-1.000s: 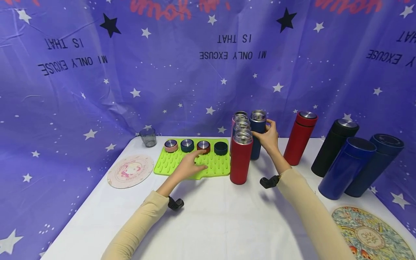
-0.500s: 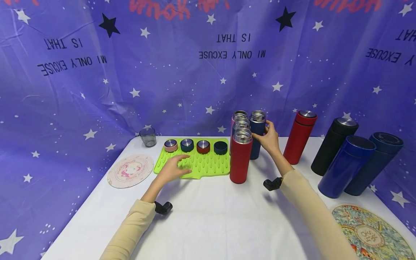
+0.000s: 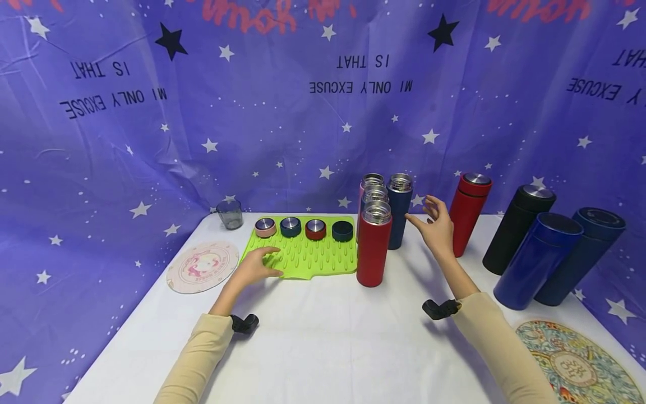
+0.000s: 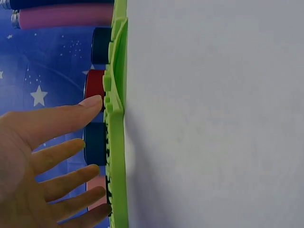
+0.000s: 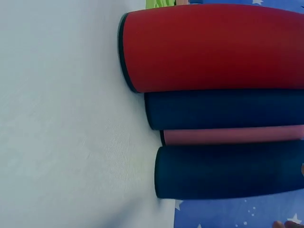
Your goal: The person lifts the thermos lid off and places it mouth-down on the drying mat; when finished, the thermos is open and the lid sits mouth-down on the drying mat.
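Note:
My left hand (image 3: 251, 267) hovers over the front left of a green ridged mat (image 3: 323, 258), its fingers spread and holding nothing. Four becomes several lids on that mat: a pink lid (image 3: 265, 227), a blue lid (image 3: 291, 226), a red lid (image 3: 315, 229) and a dark lid (image 3: 342, 230). My right hand (image 3: 437, 229) is just right of a lidless dark blue thermos bottle (image 3: 398, 207), fingers loosely bent around nothing. Beside that bottle stand a lidless red bottle (image 3: 374, 252), another blue bottle (image 3: 375, 193) and a pink bottle (image 4: 66, 15), mostly hidden.
Capped bottles stand at the right: a red one (image 3: 469, 216), a black one (image 3: 517, 230), a glossy blue one (image 3: 537, 264) and a navy one (image 3: 580, 258). A glass (image 3: 230, 214) and round mat (image 3: 203, 267) are at left; a patterned mat (image 3: 575, 365) lies front right.
My left hand has drawn back leftward from the red lid. My right hand has let go of the dark blue bottle and moved right.

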Demonstrator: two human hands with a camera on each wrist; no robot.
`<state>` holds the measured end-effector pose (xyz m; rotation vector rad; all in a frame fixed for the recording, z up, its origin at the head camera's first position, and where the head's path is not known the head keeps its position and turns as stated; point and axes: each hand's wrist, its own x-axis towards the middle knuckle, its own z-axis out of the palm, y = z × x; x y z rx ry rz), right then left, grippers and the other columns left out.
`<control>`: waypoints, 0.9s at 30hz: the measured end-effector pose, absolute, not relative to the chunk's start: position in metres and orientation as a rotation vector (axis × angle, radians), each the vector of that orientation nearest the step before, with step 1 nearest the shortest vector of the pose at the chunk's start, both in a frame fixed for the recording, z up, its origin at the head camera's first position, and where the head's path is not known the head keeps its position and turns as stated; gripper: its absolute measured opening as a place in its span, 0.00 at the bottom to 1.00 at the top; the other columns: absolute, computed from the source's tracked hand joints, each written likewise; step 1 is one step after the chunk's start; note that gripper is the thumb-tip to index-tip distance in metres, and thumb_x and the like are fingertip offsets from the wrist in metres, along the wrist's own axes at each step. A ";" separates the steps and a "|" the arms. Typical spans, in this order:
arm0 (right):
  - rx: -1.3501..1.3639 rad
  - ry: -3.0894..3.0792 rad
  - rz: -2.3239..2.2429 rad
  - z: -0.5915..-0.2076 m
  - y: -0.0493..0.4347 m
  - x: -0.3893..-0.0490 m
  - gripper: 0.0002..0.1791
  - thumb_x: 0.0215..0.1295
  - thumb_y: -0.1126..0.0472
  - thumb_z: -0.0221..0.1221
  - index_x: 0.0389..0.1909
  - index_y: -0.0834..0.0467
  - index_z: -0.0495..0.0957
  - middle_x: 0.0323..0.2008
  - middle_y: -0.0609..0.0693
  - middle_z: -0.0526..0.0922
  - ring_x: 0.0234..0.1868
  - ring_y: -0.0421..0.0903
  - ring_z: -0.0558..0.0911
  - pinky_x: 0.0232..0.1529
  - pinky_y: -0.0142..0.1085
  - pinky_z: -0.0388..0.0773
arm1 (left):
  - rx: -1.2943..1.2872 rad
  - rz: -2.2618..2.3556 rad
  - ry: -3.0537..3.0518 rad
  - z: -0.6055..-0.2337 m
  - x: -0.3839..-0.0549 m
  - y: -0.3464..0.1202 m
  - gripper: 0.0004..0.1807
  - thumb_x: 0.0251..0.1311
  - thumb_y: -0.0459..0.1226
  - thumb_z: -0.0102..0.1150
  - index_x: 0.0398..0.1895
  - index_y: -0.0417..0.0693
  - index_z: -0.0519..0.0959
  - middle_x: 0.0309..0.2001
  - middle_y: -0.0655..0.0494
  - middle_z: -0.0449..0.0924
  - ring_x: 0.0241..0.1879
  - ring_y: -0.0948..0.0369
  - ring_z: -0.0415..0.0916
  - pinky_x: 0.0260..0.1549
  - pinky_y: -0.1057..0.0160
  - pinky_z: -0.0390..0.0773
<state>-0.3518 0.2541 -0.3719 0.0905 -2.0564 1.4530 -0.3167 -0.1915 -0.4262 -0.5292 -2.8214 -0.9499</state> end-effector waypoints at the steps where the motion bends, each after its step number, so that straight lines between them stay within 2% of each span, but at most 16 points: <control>1: 0.083 -2.045 1.430 -0.372 0.257 -0.348 0.41 0.50 0.60 0.74 0.65 0.58 0.67 0.62 0.58 0.74 0.61 0.54 0.74 0.61 0.52 0.69 | -0.517 -0.954 -2.829 -0.426 -0.316 -0.193 0.37 0.44 0.38 0.76 0.60 0.35 0.74 0.59 0.38 0.73 0.61 0.39 0.66 0.61 0.42 0.65; 5: 0.042 -2.002 1.354 -0.370 0.268 -0.337 0.39 0.51 0.59 0.73 0.65 0.55 0.68 0.61 0.54 0.75 0.61 0.51 0.75 0.61 0.48 0.70 | -0.496 -0.944 -2.858 -0.425 -0.315 -0.195 0.39 0.43 0.39 0.76 0.60 0.34 0.73 0.59 0.35 0.72 0.61 0.38 0.65 0.61 0.41 0.64; 11: 0.046 -1.890 1.313 -0.362 0.286 -0.323 0.37 0.52 0.62 0.72 0.64 0.57 0.69 0.61 0.55 0.75 0.61 0.52 0.74 0.62 0.42 0.69 | -0.490 -0.926 -2.919 -0.425 -0.314 -0.197 0.39 0.43 0.40 0.76 0.60 0.34 0.73 0.59 0.33 0.72 0.61 0.37 0.65 0.60 0.41 0.65; 16: -0.010 -1.822 1.271 -0.358 0.301 -0.316 0.36 0.52 0.62 0.72 0.64 0.54 0.70 0.64 0.49 0.72 0.63 0.46 0.73 0.63 0.40 0.68 | -0.491 -0.921 -2.915 -0.426 -0.315 -0.197 0.39 0.42 0.40 0.77 0.60 0.34 0.73 0.59 0.33 0.71 0.61 0.36 0.65 0.61 0.40 0.64; 20: -0.096 -1.800 1.260 -0.359 0.311 -0.316 0.38 0.54 0.60 0.71 0.66 0.51 0.68 0.67 0.45 0.68 0.65 0.45 0.70 0.65 0.44 0.66 | -0.487 -0.915 -2.912 -0.427 -0.315 -0.197 0.39 0.42 0.40 0.77 0.60 0.35 0.73 0.59 0.33 0.71 0.61 0.36 0.65 0.61 0.41 0.64; 27: -0.205 -1.833 1.327 -0.371 0.324 -0.326 0.45 0.55 0.58 0.70 0.72 0.50 0.58 0.71 0.48 0.62 0.69 0.46 0.64 0.68 0.42 0.61 | -0.492 -0.923 -2.918 -0.429 -0.315 -0.197 0.39 0.43 0.40 0.76 0.60 0.34 0.73 0.59 0.33 0.71 0.61 0.37 0.65 0.61 0.41 0.64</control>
